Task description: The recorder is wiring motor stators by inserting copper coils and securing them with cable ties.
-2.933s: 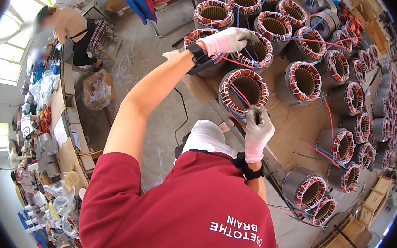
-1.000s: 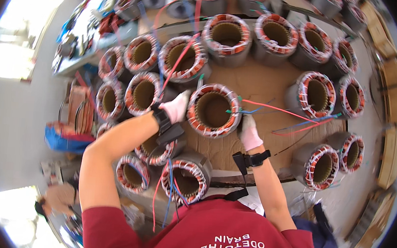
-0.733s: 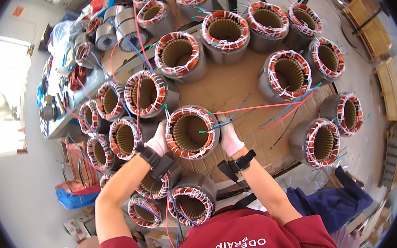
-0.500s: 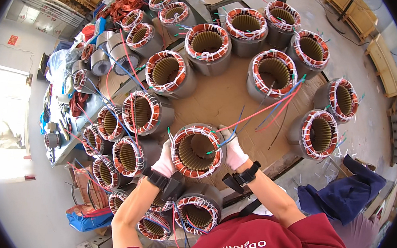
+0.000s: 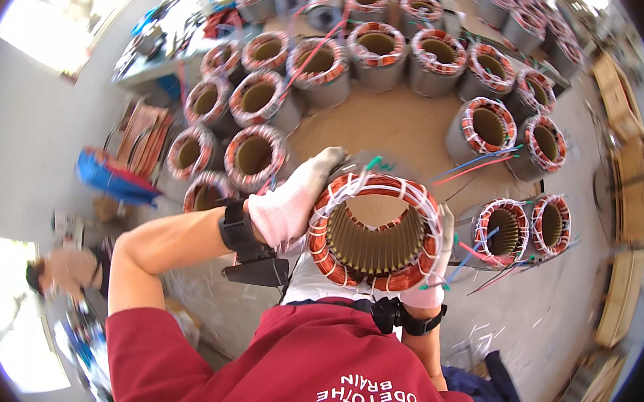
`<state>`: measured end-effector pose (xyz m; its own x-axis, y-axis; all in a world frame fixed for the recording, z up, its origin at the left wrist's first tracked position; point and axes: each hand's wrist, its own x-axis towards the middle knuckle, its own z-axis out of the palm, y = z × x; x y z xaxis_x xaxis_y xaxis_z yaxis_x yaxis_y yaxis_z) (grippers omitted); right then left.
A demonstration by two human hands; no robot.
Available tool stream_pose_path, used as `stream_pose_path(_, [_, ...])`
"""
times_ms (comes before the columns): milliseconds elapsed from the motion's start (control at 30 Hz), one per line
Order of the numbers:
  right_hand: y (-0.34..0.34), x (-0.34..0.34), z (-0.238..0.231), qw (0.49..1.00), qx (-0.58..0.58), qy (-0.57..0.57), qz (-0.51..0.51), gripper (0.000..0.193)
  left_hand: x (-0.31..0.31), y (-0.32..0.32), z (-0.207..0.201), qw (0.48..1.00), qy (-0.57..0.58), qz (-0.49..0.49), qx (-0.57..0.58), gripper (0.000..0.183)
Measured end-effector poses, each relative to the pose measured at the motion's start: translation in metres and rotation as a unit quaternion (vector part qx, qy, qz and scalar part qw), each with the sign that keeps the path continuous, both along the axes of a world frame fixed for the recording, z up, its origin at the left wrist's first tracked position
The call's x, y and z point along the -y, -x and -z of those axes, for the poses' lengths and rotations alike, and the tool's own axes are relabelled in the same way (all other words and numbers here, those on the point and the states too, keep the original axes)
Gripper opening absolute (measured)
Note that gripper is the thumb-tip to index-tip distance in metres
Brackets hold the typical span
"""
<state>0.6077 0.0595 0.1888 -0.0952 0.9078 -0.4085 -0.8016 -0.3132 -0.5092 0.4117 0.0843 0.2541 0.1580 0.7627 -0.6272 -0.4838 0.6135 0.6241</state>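
The motor cylinder (image 5: 375, 248) is held between the two hands, in front of the shirt, its copper-wound end facing up. Left hand (image 5: 295, 199) presses flat along the left wall, fingers pointing far. Right hand (image 5: 444, 246) presses the right wall; its fingers are partly hidden by rim and wires. Compared with half a second earlier, the cylinder has moved nearer the body, from over the cardboard (image 5: 389, 130) to its near edge.

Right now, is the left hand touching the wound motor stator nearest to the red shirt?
Touching. The head view shows the gloved left hand against the outer left side of the wound motor stator, without a gap.
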Motion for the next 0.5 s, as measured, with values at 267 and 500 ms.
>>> stream_pose_path(267, [-0.029,0.086,0.007,0.966,-0.115,-0.072,-0.218,0.044,0.148,-0.043,-0.021,0.973,0.066,-0.21,0.069,0.025])
stream_pose_path(500, [0.03,0.129,0.035,0.936,0.104,0.017,-0.337,0.038,0.273,-0.025,0.02,0.908,0.073,-0.412,0.005,0.033])
